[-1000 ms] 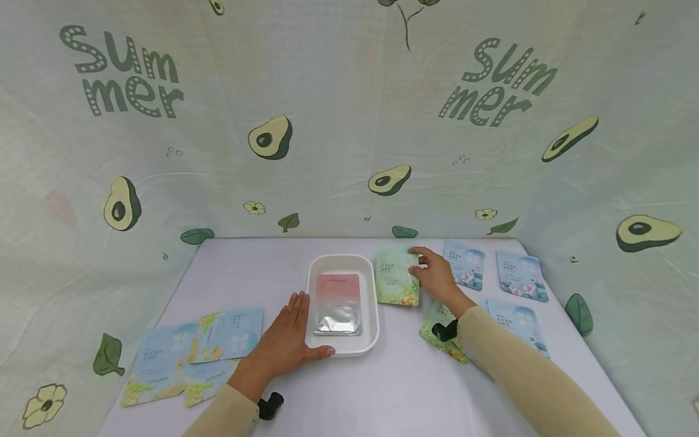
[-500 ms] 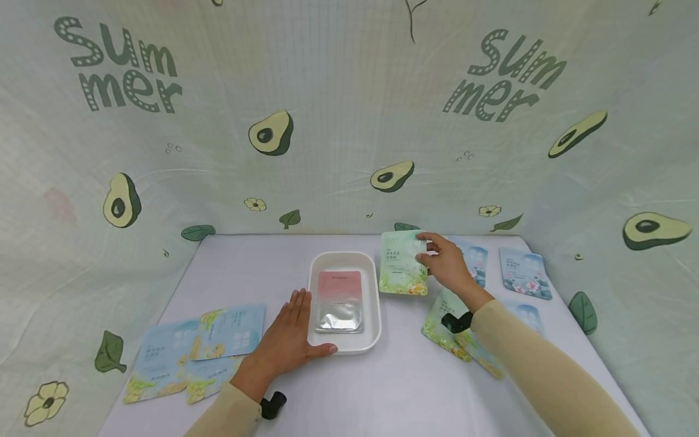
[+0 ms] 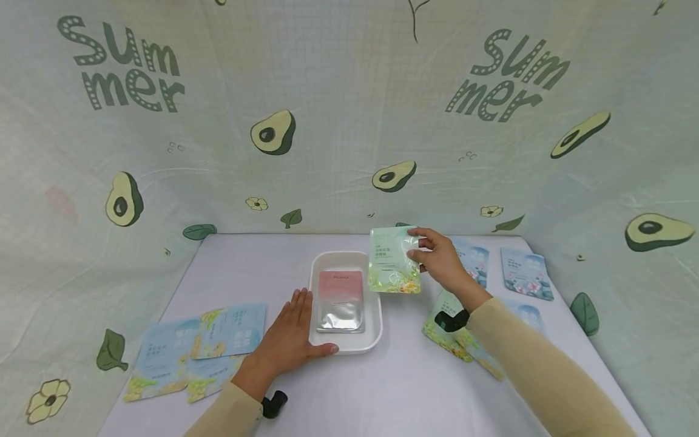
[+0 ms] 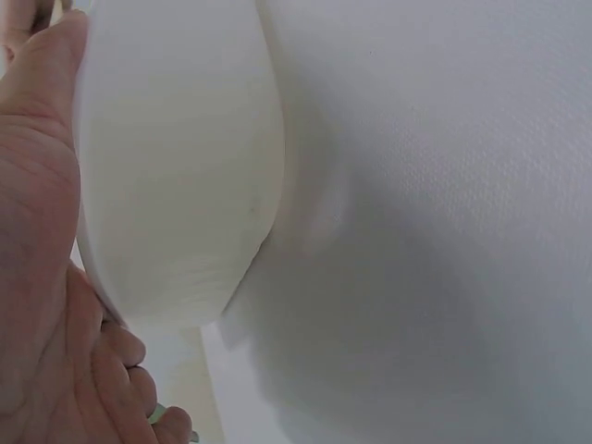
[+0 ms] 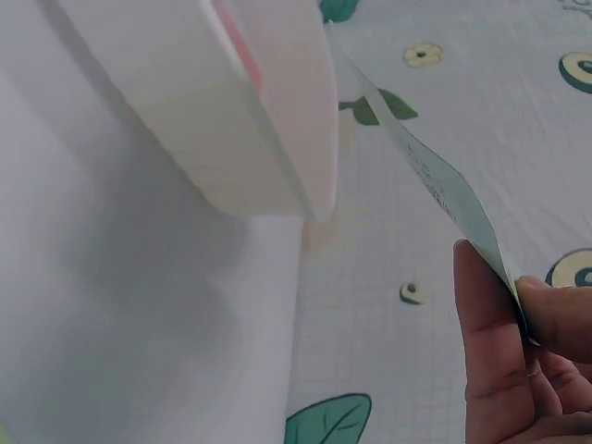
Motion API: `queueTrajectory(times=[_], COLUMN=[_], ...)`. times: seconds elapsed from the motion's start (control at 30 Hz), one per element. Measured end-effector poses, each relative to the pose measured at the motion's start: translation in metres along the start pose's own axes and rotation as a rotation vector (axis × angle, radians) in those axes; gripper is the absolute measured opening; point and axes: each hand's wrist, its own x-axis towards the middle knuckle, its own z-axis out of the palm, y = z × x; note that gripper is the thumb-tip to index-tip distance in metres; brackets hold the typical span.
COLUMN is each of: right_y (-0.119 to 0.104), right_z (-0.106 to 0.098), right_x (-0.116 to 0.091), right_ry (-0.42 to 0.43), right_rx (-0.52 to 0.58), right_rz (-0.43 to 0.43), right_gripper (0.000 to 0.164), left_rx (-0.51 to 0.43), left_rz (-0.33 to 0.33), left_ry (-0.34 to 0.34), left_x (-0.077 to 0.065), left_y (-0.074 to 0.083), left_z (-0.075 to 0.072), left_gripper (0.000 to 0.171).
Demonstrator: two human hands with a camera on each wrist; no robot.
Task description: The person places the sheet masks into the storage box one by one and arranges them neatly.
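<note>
A white rectangular tray stands mid-table, with a pink and silver sachet lying in it. My left hand rests against the tray's left side, fingers straight and thumb along the front rim. In the left wrist view the palm and thumb lie against the tray wall. Between thumb and fingers, my right hand pinches the right edge of a green sachet, like a face mask packet. That sachet is raised above the table, overlapping the tray's right rim in the head view; the right wrist view shows its thin side.
Several blue-and-yellow sachets overlap at the left. Green sachets lie partly under my right forearm. Blue floral sachets are spread at the back right. A printed cloth hangs behind the table.
My right hand has lifted the green sachet off the table beside the tray, then shifted it left toward the tray. My left hand stays at the tray.
</note>
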Motion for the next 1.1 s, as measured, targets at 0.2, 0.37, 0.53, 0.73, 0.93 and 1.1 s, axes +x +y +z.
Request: queueTrajectory(times=[0.2, 0.37, 0.53, 0.73, 0.93, 1.1], right_y=[-0.004, -0.005, -0.005, -0.002, 0.0, 0.0], right_z=[0.028, 0.059, 0.088, 0.113, 0.128, 0.133], right_x=[0.002, 0.004, 0.005, 0.005, 0.008, 0.008], right_ry=[-0.039, -0.077, -0.095, -0.095, -0.087, -0.074], right_rx=[0.138, 0.198, 0.192, 0.179, 0.103, 0.034], right_rz=[0.043, 0.069, 0.1, 0.13, 0.126, 0.116], right_gripper=[0.05, 0.049, 0.048, 0.047, 0.045, 0.043], left_rx=[0.022, 0.043, 0.093, 0.129, 0.137, 0.132], left_rz=[-0.007, -0.011, -0.007, 0.011, 0.009, 0.002], left_ry=[-0.016, -0.031, -0.041, -0.032, -0.029, -0.033], left_x=[0.0, 0.001, 0.002, 0.002, 0.002, 0.003], left_y=[0.001, 0.002, 0.002, 0.002, 0.003, 0.003], left_z=[-0.002, -0.007, -0.009, -0.009, -0.008, -0.007], left_gripper=[0.133, 0.136, 0.137, 0.135, 0.133, 0.135])
